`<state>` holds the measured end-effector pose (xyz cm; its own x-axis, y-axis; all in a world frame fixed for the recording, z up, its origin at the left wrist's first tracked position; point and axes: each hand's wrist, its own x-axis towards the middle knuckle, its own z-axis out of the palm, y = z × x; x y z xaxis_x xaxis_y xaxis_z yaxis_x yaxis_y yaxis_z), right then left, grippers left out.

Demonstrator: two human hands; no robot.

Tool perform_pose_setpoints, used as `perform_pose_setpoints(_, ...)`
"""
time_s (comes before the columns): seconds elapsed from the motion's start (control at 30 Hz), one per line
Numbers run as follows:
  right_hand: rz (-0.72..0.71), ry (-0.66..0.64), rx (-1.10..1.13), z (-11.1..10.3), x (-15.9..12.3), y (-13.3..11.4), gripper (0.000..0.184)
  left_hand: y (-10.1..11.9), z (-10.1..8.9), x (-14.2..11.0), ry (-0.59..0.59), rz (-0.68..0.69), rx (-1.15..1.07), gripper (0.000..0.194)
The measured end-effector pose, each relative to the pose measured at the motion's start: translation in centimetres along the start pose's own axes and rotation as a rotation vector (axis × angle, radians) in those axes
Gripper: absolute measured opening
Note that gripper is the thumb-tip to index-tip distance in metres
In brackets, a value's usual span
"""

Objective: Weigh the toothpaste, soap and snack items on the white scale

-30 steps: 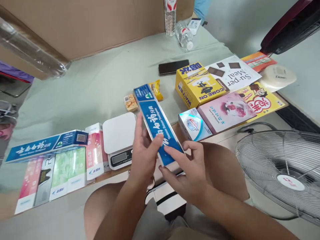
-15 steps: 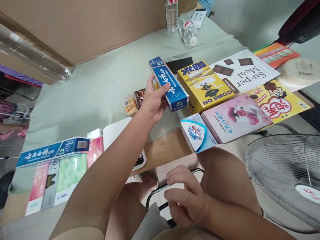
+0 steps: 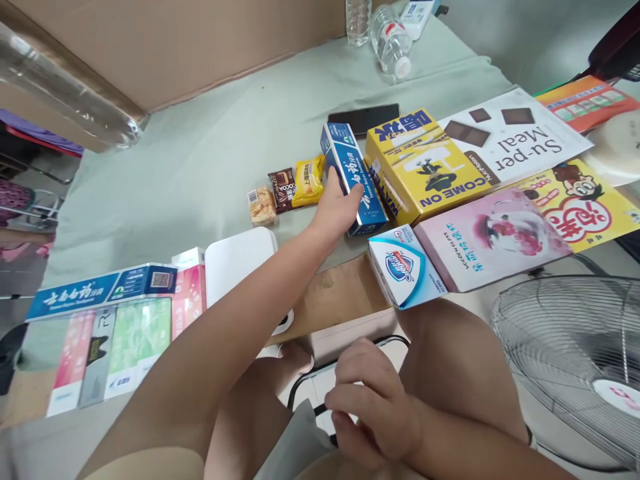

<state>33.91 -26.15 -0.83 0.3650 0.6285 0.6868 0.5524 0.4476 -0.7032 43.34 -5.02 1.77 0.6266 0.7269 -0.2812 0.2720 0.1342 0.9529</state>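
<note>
My left hand (image 3: pixel 339 203) is closed around a blue toothpaste box (image 3: pixel 354 177), thumb on its printed top face. The box lies lengthwise against the left side of the yellow COME ON box (image 3: pixel 423 167). Left of it sit a yellow snack packet (image 3: pixel 308 181), a brown cocoa packet (image 3: pixel 283 189) and a clear-wrapped snack (image 3: pixel 262 206). Over my lap hangs my right hand (image 3: pixel 373 403), its fingers loosely curled with gaps between them and nothing held.
Beside the yellow box lie a white Su-per Meal pack (image 3: pixel 520 137), a pink glass box (image 3: pixel 493 237) and a Safeguard soap box (image 3: pixel 407 267). A phone (image 3: pixel 364 120) and bottles (image 3: pixel 391 43) are behind. A white device (image 3: pixel 240 257), more boxes (image 3: pixel 140 343) and a fan (image 3: pixel 570 360) stand around.
My left hand has brought the toothpaste box down and right, against the yellow box. The yellow snack packet now shows fully. My right hand's fingers have curled in more.
</note>
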Motion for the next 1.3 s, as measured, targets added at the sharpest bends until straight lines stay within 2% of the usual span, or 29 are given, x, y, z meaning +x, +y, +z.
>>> perform_pose_setpoints(0.13, 0.003, -0.010, 0.020, 0.2, 0.0, -0.1, 0.028, 1.3, -1.5, -1.7, -0.074, -0.015, 0.362, 0.018)
perform_pose_setpoints(0.23, 0.032, -0.016, 0.027, 0.0, 0.1, -0.1, 0.029, 1.4, -2.4, -2.9, -0.114, 0.008, 0.434, 0.016)
perform_pose_setpoints(0.37, 0.043, -0.026, 0.016, -0.2, 0.1, 0.1, 0.028, -0.2, -2.3, -3.3, -0.109, 0.058, 0.334, 0.036)
perform_pose_setpoints(0.43, 0.047, -0.023, 0.011, -0.2, 0.1, 0.1, 0.028, -0.9, -1.9, -3.1, -0.109, 0.063, 0.280, 0.040)
perform_pose_setpoints(0.57, 0.062, -0.028, 0.013, -0.4, 0.3, 0.1, 0.028, -1.1, -1.5, -3.0, -0.097, 0.030, 0.296, 0.040)
perform_pose_setpoints(0.77, 0.304, 0.011, -0.015, -1.1, 0.6, 0.5, 0.046, -0.4, -1.0, -3.5, -0.082, -0.014, 0.386, 0.039)
perform_pose_setpoints(0.83, 0.337, 0.014, -0.017, -1.0, 0.5, 0.6, 0.052, -0.1, -1.1, -3.7, -0.047, -0.038, 0.360, 0.038)
perform_pose_setpoints(0.9, 0.353, 0.019, 0.013, -0.8, 0.3, 0.7, 0.054, 0.2, -1.7, -4.4, 0.016, -0.050, 0.322, 0.028)
perform_pose_setpoints(0.97, 0.374, 0.033, 0.046, -0.4, 0.2, 0.7, 0.051, 0.8, -3.2, -6.0, 0.049, 0.000, 0.279, 0.015)
perform_pose_setpoints(1.03, 0.420, 0.058, 0.080, -0.1, 0.2, 0.6, 0.043, 1.6, -5.5, -8.7, 0.027, 0.134, 0.239, 0.034)
perform_pose_setpoints(1.1, 0.483, 0.076, 0.130, 0.2, 0.2, 0.5, 0.033, 2.4, -8.4, -12.2, 0.038, 0.225, 0.312, 0.045)
perform_pose_setpoints(1.2, 0.590, 0.039, 0.177, 0.4, 0.2, 0.4, 0.025, 2.7, -12.9, -17.2, -0.027, 0.222, 0.560, 0.047)
perform_pose_setpoints(1.3, 0.655, -0.044, 0.134, 1.0, 0.3, 0.4, 0.018, 1.6, -17.0, -20.4, -0.020, 0.159, 0.813, 0.042)
